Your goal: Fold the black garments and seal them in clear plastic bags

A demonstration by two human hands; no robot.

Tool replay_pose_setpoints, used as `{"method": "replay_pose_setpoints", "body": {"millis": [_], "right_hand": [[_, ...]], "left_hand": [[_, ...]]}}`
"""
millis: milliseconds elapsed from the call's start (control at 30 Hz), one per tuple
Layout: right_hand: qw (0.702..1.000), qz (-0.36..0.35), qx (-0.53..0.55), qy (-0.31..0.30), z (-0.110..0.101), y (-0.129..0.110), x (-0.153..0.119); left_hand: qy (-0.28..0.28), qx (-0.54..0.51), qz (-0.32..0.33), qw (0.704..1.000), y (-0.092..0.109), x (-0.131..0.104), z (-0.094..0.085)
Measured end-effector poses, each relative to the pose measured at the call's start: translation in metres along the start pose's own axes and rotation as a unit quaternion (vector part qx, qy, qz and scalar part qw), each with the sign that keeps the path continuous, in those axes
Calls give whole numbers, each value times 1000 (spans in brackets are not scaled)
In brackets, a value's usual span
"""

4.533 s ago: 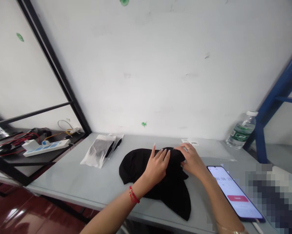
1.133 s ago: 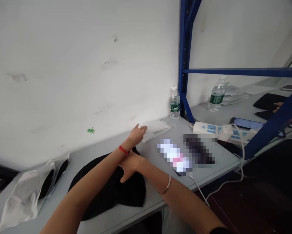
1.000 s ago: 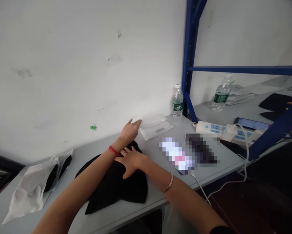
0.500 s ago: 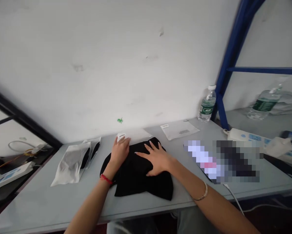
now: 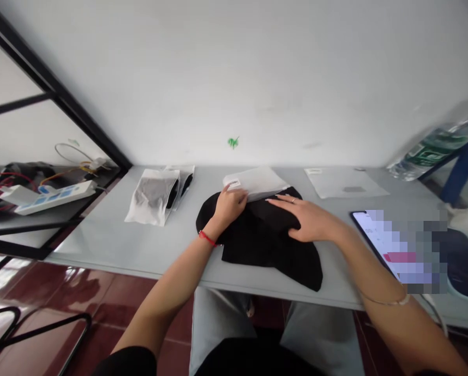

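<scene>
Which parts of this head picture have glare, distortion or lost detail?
Head view, right: the bottle looks stretched and slanted, and square blocks cover part of the phone; head view, lower left: bright glare on the red floor; head view, centre: the black cloth shows little detail.

No wording can be read with certainty. A dark barcode is borne by the small white rectangular label [image 5: 234, 183] on the frosted white plastic bag [image 5: 265, 180]; its print is blurred. The small white strip [image 5: 315, 171] on the flat translucent plastic bag [image 5: 335, 183] is likewise illegible. Pale lettering on the green label [image 5: 433, 149] of the clear plastic bottle [image 5: 402, 169] cannot be deciphered. Digits on the lit rectangular phone screen [image 5: 390, 248] are mostly masked.
</scene>
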State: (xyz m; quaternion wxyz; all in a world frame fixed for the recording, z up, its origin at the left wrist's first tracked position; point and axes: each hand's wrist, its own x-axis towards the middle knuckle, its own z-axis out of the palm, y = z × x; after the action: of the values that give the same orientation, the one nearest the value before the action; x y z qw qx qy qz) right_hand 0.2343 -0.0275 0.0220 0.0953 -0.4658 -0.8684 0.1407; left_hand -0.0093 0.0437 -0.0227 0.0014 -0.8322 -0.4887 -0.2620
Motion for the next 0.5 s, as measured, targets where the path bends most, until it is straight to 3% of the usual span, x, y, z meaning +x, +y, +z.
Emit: {"method": "replay_pose_setpoints", "body": {"millis": [100, 167, 333, 500], "right_hand": [[998, 5, 18, 67, -3, 6, 0], [997, 8, 16, 78, -3, 7, 0], [999, -8, -37, -8, 3, 3, 0], [996, 25, -71, -38, 11, -5, 1]], "left_hand": [[1, -14, -3, 1000, 1, 0, 0], [3, -23, -6, 1000, 1, 0, 0], [17, -30, -10, 999, 0, -1, 2], [20, -22, -3, 1000, -2, -1, 5]]}}
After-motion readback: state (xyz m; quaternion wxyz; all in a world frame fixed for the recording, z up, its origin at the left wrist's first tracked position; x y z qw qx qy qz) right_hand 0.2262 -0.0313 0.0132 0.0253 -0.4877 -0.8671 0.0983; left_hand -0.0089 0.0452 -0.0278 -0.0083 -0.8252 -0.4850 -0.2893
